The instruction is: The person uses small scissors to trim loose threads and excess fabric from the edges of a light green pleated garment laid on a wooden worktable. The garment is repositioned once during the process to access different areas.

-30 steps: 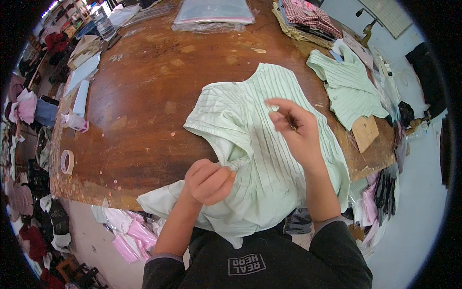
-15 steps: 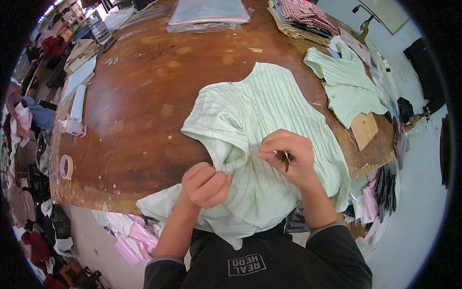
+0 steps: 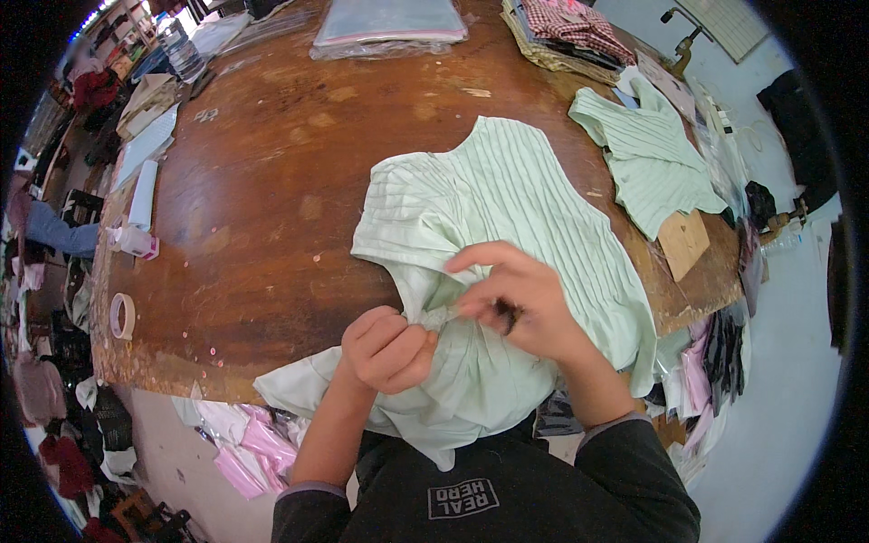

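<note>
A pale green pleated garment (image 3: 534,190) lies spread across the near part of the table, its lower part draping over the front edge toward me. My left hand (image 3: 389,348) is closed, pinching the gathered rim of an opening in the cloth. Close on its right, my right hand (image 3: 520,303) has its index finger stretched out above the opening, with the thumb near the pinched rim. A small dark tool (image 3: 505,314) sits in the curl of its other fingers; blur and the fingers hide its shape. Whether the right fingertips touch the cloth, I cannot tell.
A second pale green garment (image 3: 647,154) lies at the right beside a tan card piece (image 3: 682,244). Folded checked clothes (image 3: 579,36) and clear plastic bags (image 3: 389,23) are at the back. At left are a tape roll (image 3: 122,316), a small white bottle (image 3: 134,241) and a paper roll (image 3: 143,195).
My right hand has moved left toward the pinched rim, its index finger now extended. The opening's edge has shifted slightly right. My left hand keeps its pinch. At far left, a person's blue-clad limb has appeared.
</note>
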